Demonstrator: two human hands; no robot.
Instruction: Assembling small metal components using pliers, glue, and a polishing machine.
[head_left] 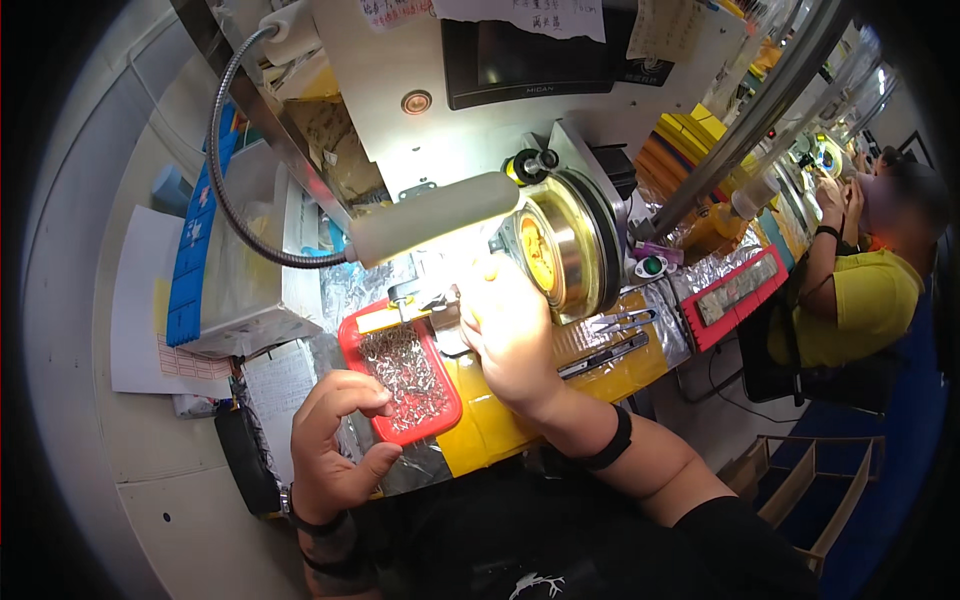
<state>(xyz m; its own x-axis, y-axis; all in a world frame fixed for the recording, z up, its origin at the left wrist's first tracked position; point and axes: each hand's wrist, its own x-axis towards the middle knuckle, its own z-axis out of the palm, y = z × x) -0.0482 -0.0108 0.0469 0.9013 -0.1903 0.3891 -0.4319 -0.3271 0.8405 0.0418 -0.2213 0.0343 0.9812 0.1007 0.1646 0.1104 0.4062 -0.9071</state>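
A red tray (452, 405) of small silvery metal pieces (408, 375) sits in front of me. At its near left side is my left hand (335, 435), thumb and fingers curved but apart, with nothing visible between them. My right hand (505, 325) is closed beside a small metal fixture (450, 325) at the tray's far right corner. Glare washes out its fingers, so what they grip cannot be made out. Just beyond that hand stands a round, gold-coloured drum (575, 245) with a black rim. A grey tubular lamp (440, 218) shines down on the spot.
Tweezers (622, 320) and a dark slim tool (605, 355) lie on the yellow-covered bench (490, 425) at right. A white bin (275, 300) with a blue strip (203, 240) stands left. A red-framed block (735, 297) is farther right, near a seated person in yellow (870, 300).
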